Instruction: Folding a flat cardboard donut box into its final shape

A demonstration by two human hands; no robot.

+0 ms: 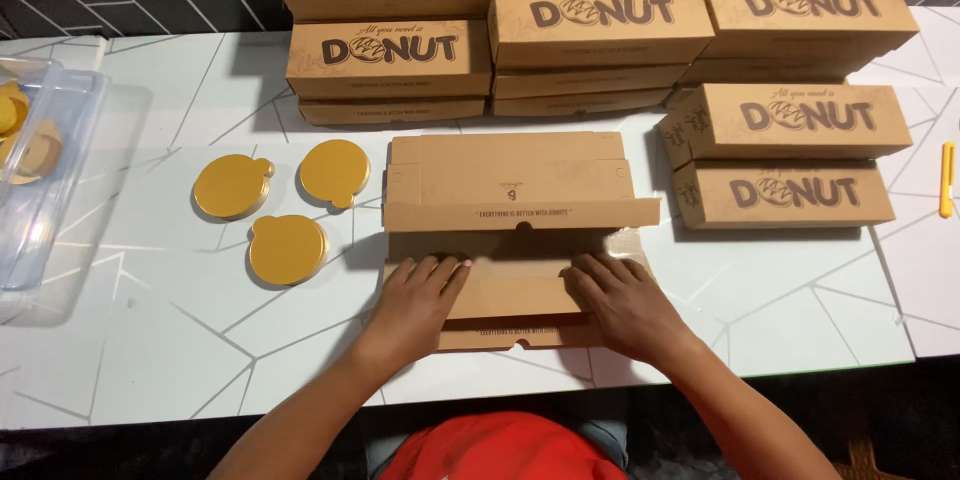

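Bare forearms, red top — no sleeves

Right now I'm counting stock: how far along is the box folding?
Done: folded brown boxes are stacked along the back of the white table, two more at right. In hand: left hand and right hand press a flat box blank. Left: three gold discs lie loose, unboxed.

The flat box (515, 230) is plain kraft brown with small dark brown print along its flaps. Behind it and to its right, the stacked boxes (560, 20) are the same brown with bold dark brown lettering. Left of it lie three shiny gold discs (288, 248). The counter (150, 340) is white, crossed by thin grey angular lines. Far right of it lies a yellow tool (946, 180); far left, a clear tub (45, 190).
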